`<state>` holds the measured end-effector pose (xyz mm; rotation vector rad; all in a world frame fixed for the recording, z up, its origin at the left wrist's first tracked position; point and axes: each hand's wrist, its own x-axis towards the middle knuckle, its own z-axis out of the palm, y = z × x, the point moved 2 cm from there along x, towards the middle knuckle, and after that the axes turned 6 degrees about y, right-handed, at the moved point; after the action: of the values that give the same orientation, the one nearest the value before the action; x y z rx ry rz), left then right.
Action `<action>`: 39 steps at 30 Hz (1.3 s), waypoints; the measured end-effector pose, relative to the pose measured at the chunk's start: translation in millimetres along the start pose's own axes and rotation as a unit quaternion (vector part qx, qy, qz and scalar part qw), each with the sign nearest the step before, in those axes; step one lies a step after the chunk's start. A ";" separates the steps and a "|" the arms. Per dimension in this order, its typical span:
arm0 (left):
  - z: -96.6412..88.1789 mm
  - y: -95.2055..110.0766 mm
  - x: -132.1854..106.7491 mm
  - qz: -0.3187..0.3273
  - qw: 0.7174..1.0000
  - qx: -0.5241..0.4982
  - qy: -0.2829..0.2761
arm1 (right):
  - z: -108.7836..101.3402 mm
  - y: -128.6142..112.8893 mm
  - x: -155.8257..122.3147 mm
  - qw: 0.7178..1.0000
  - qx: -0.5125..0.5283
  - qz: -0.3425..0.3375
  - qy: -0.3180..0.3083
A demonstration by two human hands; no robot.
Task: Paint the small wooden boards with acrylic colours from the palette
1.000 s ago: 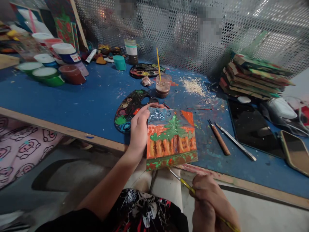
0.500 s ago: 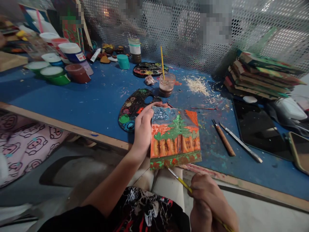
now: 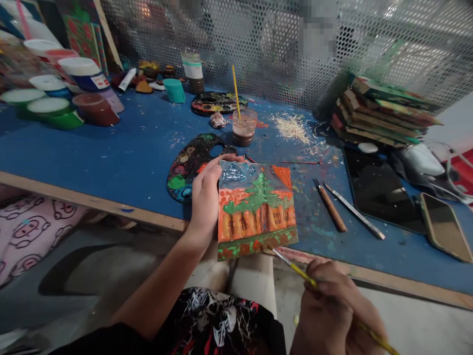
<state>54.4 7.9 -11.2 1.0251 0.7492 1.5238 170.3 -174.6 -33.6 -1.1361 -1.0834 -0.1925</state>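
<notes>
My left hand [image 3: 207, 190] grips the painted board [image 3: 258, 212] by its left edge and holds it tilted over the table's front edge. On the board are a green tree, orange ground, a blue patch and a brown-green band at the bottom. My right hand [image 3: 334, 296] is closed round a yellow paintbrush [image 3: 305, 277], whose tip is at the board's lower edge; whether it touches, I cannot tell. Behind my left hand lies a dark paint palette [image 3: 183, 160], partly hidden by hand and board.
A jar of murky water [image 3: 244, 129] holds another brush [image 3: 235, 91]. Paint pots [image 3: 53, 113] crowd the left. On the right lie a wooden-handled tool [image 3: 330, 207], a metal tool [image 3: 354, 212], a tablet [image 3: 384, 197], a phone [image 3: 447, 227] and stacked boards [image 3: 380, 113].
My right hand and the brush have shifted right, the brush tip sliding rightward along the board's bottom edge. The whole view has swung slightly right; my left hand keeps its hold.
</notes>
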 end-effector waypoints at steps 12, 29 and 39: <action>5.2 3.2 0.1 0.003 1.000 0.010 -0.001 | 3.7 4.0 3.0 0.997 0.030 -0.032 0.061; 4.7 1.2 0.8 0.014 1.000 0.012 0.009 | -6.4 14.9 7.0 0.993 0.067 -0.039 0.086; 7.8 4.1 0.0 -0.008 1.000 0.020 0.020 | -6.1 15.4 5.8 0.993 0.034 -0.051 0.103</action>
<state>59.7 6.5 -4.2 1.0171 0.8168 1.5255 186.5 -170.2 -38.9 -0.9779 -0.9581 -0.3430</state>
